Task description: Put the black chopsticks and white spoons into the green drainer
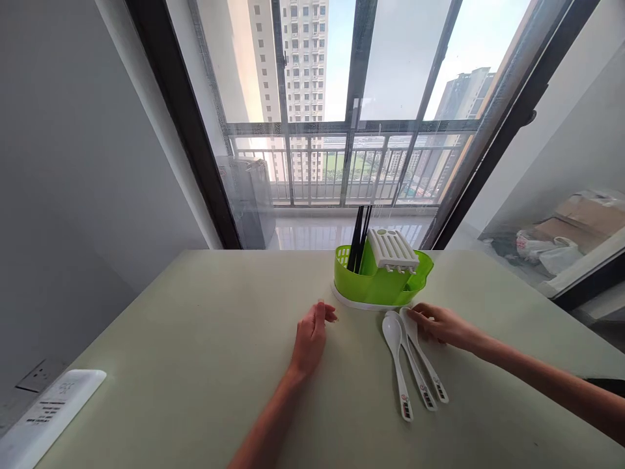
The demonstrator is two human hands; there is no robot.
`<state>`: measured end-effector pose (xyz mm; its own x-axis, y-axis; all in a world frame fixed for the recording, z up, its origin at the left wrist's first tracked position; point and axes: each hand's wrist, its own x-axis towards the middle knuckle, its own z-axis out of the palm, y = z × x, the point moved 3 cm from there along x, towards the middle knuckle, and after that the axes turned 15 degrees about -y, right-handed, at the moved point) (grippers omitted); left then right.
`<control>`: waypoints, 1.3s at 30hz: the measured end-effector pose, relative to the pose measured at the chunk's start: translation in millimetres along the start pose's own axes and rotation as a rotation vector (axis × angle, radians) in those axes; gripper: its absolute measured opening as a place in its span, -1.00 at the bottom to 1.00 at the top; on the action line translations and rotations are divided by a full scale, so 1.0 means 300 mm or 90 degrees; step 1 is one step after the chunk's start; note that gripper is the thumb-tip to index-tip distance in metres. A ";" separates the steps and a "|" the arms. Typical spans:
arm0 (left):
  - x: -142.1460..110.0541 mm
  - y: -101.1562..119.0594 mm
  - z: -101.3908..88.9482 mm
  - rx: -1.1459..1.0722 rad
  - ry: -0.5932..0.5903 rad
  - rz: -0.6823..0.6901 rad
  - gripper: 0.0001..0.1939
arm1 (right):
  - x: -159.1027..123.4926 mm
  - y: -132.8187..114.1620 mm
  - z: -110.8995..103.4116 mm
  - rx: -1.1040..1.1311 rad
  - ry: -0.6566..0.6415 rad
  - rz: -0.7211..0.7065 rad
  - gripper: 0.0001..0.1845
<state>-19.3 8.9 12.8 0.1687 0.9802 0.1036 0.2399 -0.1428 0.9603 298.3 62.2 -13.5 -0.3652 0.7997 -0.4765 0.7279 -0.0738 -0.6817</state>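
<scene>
Three white soup spoons lie side by side on the table, bowls toward the holder and handles toward me: the left spoon, the middle spoon and the right spoon. My right hand pinches the right spoon at its bowl, with the thumb and fingertips at the rim. My left hand rests on the table left of the spoons, fingers loosely bent, holding nothing. Just beyond both hands stands a green cutlery holder with a white slotted rack and a white base. Black chopsticks stand upright in its left compartment.
The pale table reaches to a large window with a balcony behind it. A white power strip or similar long white device lies at the left edge. Through the glass at right are bags and a cardboard box.
</scene>
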 end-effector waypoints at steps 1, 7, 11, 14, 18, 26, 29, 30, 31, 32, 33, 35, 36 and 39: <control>0.001 -0.002 0.000 0.000 -0.001 0.001 -0.41 | 0.003 -0.001 0.003 0.001 0.006 -0.005 -0.36; 0.001 -0.004 -0.001 -0.003 0.001 0.001 -0.42 | -0.002 -0.001 -0.006 0.032 -0.008 0.000 -0.27; -0.001 -0.001 0.000 -0.005 -0.001 0.007 -0.42 | -0.046 -0.026 -0.065 0.091 -0.025 0.002 -0.23; -0.001 0.002 0.001 -0.004 -0.001 0.005 -0.41 | -0.107 -0.085 -0.126 0.089 -0.004 -0.023 -0.23; 0.000 0.006 0.001 -0.005 -0.004 0.001 -0.41 | -0.213 -0.227 -0.188 0.060 0.025 -0.114 -0.27; -0.004 0.003 -0.001 -0.002 -0.009 0.006 -0.42 | -0.385 -0.536 -0.256 -0.070 0.258 -0.234 -0.40; -0.002 0.005 -0.001 -0.001 -0.011 0.005 -0.42 | -0.414 -0.620 -0.265 -0.133 0.413 -0.284 -0.47; -0.002 0.006 -0.001 -0.001 -0.012 0.004 -0.43 | -0.418 -0.645 -0.264 -0.154 0.451 -0.301 -0.49; -0.001 0.007 -0.001 0.000 -0.013 0.004 -0.42 | -0.419 -0.668 -0.262 -0.178 0.486 -0.319 -0.51; -0.001 0.007 -0.002 -0.001 -0.013 0.004 -0.42 | -0.417 -0.689 -0.258 -0.204 0.518 -0.336 -0.53; -0.001 0.007 -0.002 -0.002 -0.013 0.005 -0.42 | -0.414 -0.709 -0.255 -0.232 0.549 -0.353 -0.55; -0.001 0.007 -0.001 -0.005 -0.013 0.005 -0.42 | -0.401 -0.741 -0.246 -0.291 0.609 -0.385 -0.60; -0.001 0.006 -0.001 -0.008 -0.013 0.004 -0.42 | -0.391 -0.753 -0.241 -0.323 0.640 -0.396 -0.62; -0.001 0.004 -0.001 -0.013 -0.008 0.002 -0.41 | -0.348 -0.773 -0.223 -0.428 0.695 -0.405 -0.67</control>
<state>-19.2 8.4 14.1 0.1818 0.9779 0.1029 0.2194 -0.1423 0.9652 206.4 35.6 231.5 -0.3307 0.6610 0.6736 0.8569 0.5093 -0.0791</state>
